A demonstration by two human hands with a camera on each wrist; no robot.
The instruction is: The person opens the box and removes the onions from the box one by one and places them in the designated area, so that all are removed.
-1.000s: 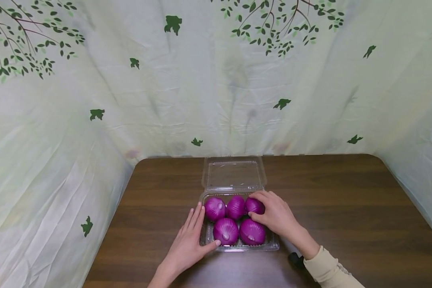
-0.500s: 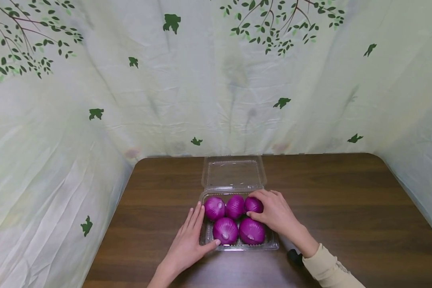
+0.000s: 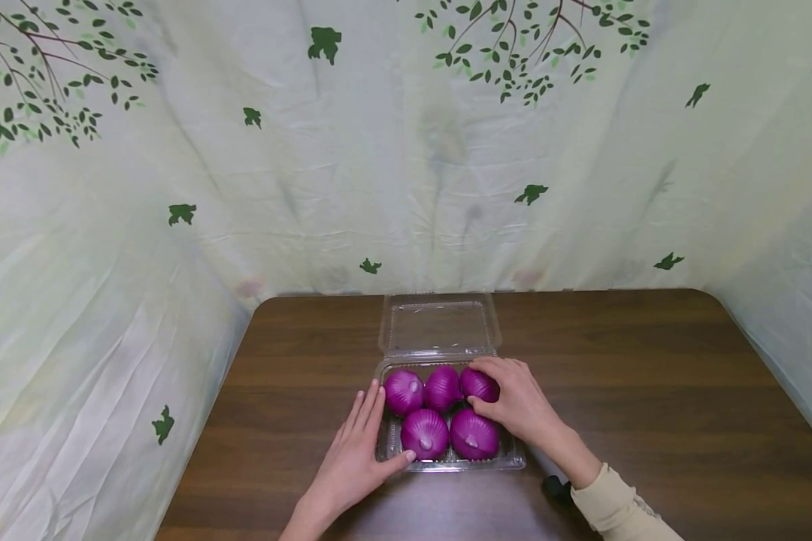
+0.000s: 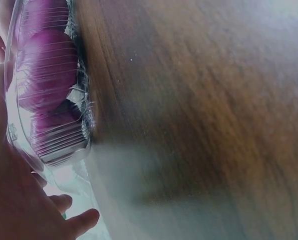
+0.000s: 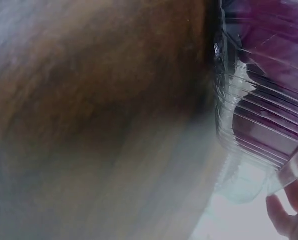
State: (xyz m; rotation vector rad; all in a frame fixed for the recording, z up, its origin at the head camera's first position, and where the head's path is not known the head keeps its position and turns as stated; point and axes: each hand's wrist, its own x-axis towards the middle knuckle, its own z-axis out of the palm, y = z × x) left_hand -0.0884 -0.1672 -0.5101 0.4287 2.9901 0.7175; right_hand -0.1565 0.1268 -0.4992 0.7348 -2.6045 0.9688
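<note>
Several purple-red onions fill the clear plastic clamshell container [image 3: 460, 465], two in the front row and three behind. My right hand [image 3: 519, 402] grips the back right onion [image 3: 479, 384] between thumb and fingers, still inside the container. My left hand [image 3: 354, 451] lies along the container's left side, fingers straight, thumb on the front rim near the front left onion [image 3: 424, 434]. In the left wrist view, the left hand [image 4: 24, 200] stands beside the ribbed plastic wall. The right wrist view has only some fingertips of the right hand [image 5: 291, 207] beyond the container's rim.
The container's clear lid [image 3: 440, 327] is folded back toward the table's far edge. Partly under the right forearm lies a black object [image 3: 556, 488], like a handle. The brown wooden table [image 3: 649, 376] is bordered by pale leaf-print curtains [image 3: 406, 188].
</note>
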